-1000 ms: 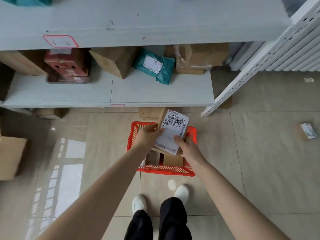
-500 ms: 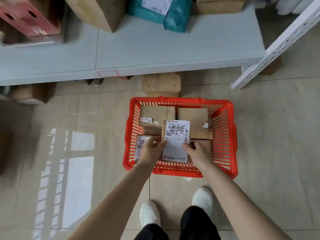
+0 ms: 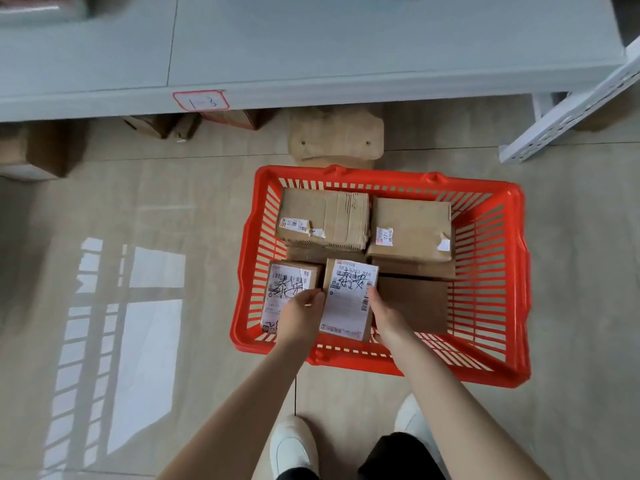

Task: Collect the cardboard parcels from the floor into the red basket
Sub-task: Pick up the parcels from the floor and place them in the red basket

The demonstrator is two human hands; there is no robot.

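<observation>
Bending over the red basket [image 3: 516,271] on the tiled floor [image 3: 173,202], a person holds a labelled parcel [image 3: 348,299] between both hands, inside the basket near its front wall. The left hand [image 3: 299,315] grips the parcel's left edge with curled fingers. The right hand [image 3: 388,315] grips the right edge in the same way. The parcel's white shipping label faces upward and bears black handwriting. Whether the parcel already rests on what lies below cannot be told.

Four further parcels show in the basket:
- a second labelled parcel [image 3: 289,285], just left of the held one and partly under the left hand
- a taped parcel [image 3: 323,216] at the back left
- a brown parcel [image 3: 410,226] at the back right
- a plain parcel [image 3: 414,303] at the front right, beside the right hand

Beyond the basket lies a flat cardboard piece [image 3: 336,138], partly under a grey shelf [image 3: 346,46] with a red-bordered tag [image 3: 201,100]. More boxes [image 3: 45,150] sit beneath the shelf at left. White shoes [image 3: 292,448] show at the bottom edge.
</observation>
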